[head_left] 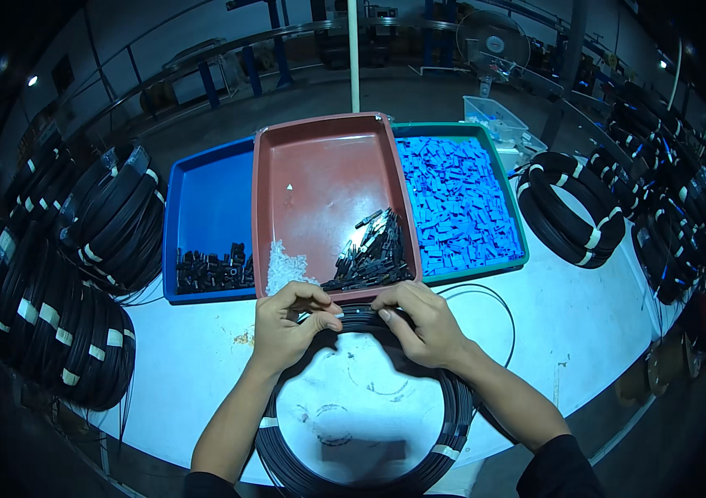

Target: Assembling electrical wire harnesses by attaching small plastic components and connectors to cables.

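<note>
A coil of black cable (457, 415), bound with white tape, lies on the table in front of me. Above its far side, my left hand (293, 325) is closed in a pinch; a small pale bit shows at its fingertips, too small to name. My right hand (421, 324) pinches at the black cable on the same far side, and a loose strand (509, 315) loops out behind it. Between the hands, a tiny white spot shows against the dark strands. Just beyond the fingers stands the red-brown tray (320, 166), holding black slim parts (374, 257) and small clear pieces (286, 267).
A blue tray (208, 187) with short black parts stands left, a green tray (509, 199) of blue pieces right. More cable coils (573, 207) lie at the right; stacked coils (62, 324) crowd the left edge. A clear bin (492, 116) and a fan (492, 46) are behind.
</note>
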The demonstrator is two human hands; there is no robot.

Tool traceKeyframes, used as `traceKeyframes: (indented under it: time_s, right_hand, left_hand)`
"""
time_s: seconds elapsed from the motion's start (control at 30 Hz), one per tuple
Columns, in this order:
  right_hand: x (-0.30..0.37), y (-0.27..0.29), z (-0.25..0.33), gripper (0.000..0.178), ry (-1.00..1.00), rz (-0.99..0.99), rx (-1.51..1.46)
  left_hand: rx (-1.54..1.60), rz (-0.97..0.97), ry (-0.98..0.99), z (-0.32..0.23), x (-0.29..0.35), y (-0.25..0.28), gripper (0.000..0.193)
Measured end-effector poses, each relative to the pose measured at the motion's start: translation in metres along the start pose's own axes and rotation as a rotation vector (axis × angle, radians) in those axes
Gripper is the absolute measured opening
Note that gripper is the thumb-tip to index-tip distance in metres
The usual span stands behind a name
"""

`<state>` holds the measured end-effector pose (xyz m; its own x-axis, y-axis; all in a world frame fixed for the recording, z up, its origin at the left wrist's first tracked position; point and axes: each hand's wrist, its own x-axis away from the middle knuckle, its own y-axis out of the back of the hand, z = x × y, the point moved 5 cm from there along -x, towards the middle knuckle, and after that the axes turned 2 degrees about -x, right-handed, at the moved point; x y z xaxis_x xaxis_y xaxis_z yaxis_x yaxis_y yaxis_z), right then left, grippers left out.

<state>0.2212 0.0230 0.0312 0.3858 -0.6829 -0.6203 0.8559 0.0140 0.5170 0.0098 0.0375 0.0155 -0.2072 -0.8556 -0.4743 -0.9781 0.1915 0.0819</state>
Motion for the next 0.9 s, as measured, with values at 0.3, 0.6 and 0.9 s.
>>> traceKeyframes:
  time_s: [0.3, 0.6, 0.9]
  right_hand:
    - [0.002, -0.005, 0.010, 0.023, 0.154, 0.100, 0.025]
    - [0.002, -0.004, 0.012, 0.024, 0.161, 0.070, 0.026]
    - [0.003, -0.002, 0.012, 0.023, 0.176, 0.049, 0.027]
  left_hand:
    - [-0.046, 0.041, -0.035, -0.004, -0.001, -0.005, 0.020]
    - [-0.039, 0.060, -0.005, -0.005, 0.001, -0.008, 0.018]
    - [-0.030, 0.027, -0.005, -0.006, 0.001, -0.008, 0.017]
